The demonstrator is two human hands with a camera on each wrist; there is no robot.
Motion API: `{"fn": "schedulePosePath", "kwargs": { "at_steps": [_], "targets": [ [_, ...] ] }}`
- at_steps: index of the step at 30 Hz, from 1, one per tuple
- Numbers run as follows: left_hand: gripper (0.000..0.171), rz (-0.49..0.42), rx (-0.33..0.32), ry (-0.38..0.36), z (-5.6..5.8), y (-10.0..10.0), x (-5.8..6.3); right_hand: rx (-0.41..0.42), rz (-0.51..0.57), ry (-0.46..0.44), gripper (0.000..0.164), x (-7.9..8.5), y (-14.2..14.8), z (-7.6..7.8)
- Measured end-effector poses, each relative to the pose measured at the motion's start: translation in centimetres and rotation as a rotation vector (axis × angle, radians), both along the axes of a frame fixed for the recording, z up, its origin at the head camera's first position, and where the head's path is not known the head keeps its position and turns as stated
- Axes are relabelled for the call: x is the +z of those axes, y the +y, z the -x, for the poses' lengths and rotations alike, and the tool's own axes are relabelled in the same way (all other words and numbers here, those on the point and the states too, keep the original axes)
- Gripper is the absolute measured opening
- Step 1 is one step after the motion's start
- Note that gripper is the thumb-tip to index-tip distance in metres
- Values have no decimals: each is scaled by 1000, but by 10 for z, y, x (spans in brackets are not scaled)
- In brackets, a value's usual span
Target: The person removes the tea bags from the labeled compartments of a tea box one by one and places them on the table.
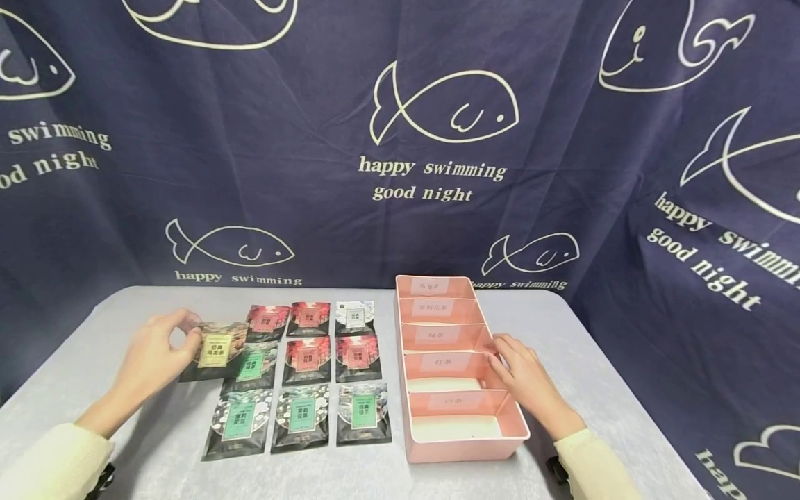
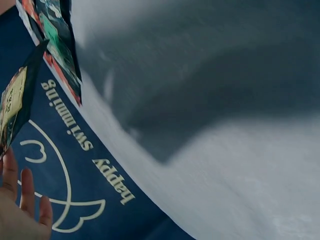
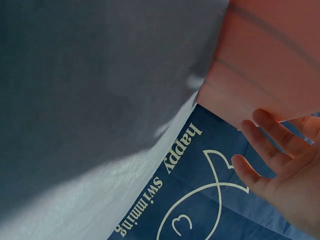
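My left hand (image 1: 153, 351) pinches the edge of a black tea sachet (image 1: 215, 351) with a yellow label. In the left wrist view, that sachet (image 2: 14, 100) is tilted up off the table. It partly covers a green-label sachet (image 1: 253, 364) in the head view. My right hand (image 1: 525, 375) rests at the right rim of a pink divided box (image 1: 462, 451), its fingers loosely spread. The right wrist view has the fingertips against the outer side of the box (image 3: 270, 65), with part of one finger hidden behind the rim.
Several more sachets lie in rows between the left hand and the box: red ones (image 1: 306, 360), green-label ones (image 1: 302, 417) and a white one (image 1: 355, 318). Paper labels (image 1: 445, 362) mark the box's compartments. A dark blue printed cloth (image 1: 300, 139) hangs behind the grey table (image 1: 162, 444).
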State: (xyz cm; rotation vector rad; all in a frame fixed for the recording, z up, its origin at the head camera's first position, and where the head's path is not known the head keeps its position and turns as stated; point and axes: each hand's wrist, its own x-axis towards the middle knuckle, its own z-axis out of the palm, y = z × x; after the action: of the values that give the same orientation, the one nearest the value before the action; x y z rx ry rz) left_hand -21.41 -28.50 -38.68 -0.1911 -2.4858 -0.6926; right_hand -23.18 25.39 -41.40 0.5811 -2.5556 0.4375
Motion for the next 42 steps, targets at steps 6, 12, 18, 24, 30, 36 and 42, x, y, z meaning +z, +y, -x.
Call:
{"fn": "schedulePosePath", "kwargs": {
  "at_steps": [6, 12, 18, 24, 30, 36, 42],
  "targets": [
    [13, 7, 21, -57, -4, -16, 2, -11, -8, -3, 20, 1, 0, -1],
    [12, 27, 28, -132, -4, -32, -2, -17, -6, -18, 22, 1, -1, -2],
    [12, 46, 32, -193, -1, -44, -9, -19, -1, -23, 25, 0, -2, -1],
    [14, 58, 19, -238, 4, -53, -20, -20, 6, -19, 24, -1, 0, -1],
    [18, 119, 7, -279, 11, -60, -27, -13, 1, -13, 23, -2, 0, 0],
    [30, 175, 13, -352, 15, -59, -32, -8, 1, -1, 22, -1, -1, -1],
    [36, 189, 14, -367, 15, -55, -31, -11, 5, 0, 21, 0, -1, -1]
  ]
}}
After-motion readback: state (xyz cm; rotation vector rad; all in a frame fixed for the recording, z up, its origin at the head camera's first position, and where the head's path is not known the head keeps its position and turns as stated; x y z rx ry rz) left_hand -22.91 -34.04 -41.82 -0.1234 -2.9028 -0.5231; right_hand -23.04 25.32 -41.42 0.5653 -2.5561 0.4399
